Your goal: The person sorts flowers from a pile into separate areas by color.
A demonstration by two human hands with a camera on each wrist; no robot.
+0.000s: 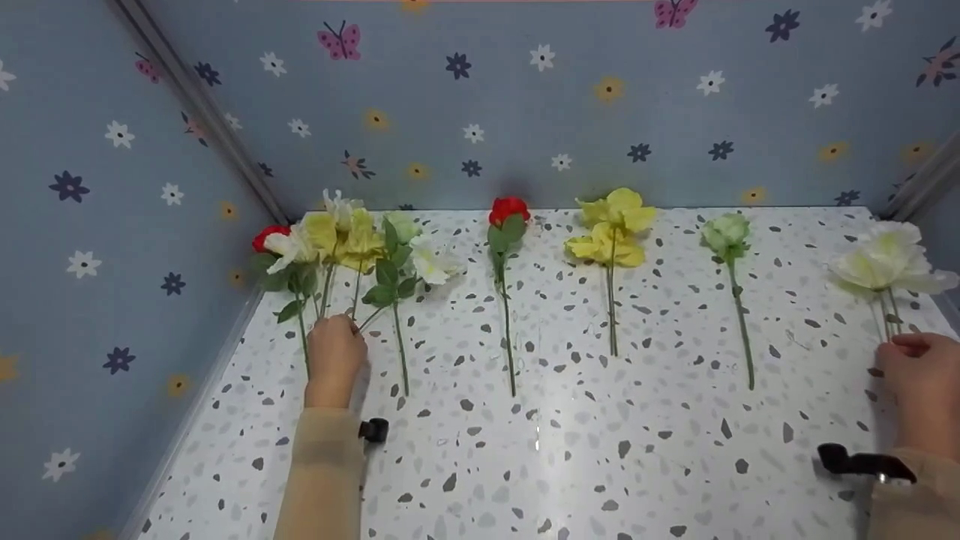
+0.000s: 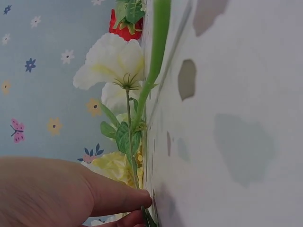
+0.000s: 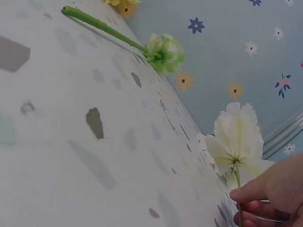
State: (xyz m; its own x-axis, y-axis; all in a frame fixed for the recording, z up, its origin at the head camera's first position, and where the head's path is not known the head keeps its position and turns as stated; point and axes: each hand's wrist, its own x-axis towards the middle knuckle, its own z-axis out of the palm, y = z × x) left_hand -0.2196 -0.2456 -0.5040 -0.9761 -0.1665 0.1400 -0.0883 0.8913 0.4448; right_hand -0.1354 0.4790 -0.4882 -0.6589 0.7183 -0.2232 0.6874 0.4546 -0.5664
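Head view: near 8 o'clock the left hand (image 1: 336, 358) pinches a white flower (image 1: 435, 262); past 3 o'clock the right hand (image 1: 921, 379) holds white blooms (image 1: 883, 259).

Left wrist: flower at 11 o'clock, stem (image 2: 129, 108) gripped.

Right wrist: stalk (image 3: 238, 178) pinched, towards 4 o'clock.

Positioning seems in hand; next probably needs light, steady fingertips.

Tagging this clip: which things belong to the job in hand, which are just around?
Likely the job:
white flower in left fingers
mixed flowers beside it
white blooms in right fingers
red flower, yellow flowers, green flower

Just around:
speckled tabletop
patterned walls
black wrist gear
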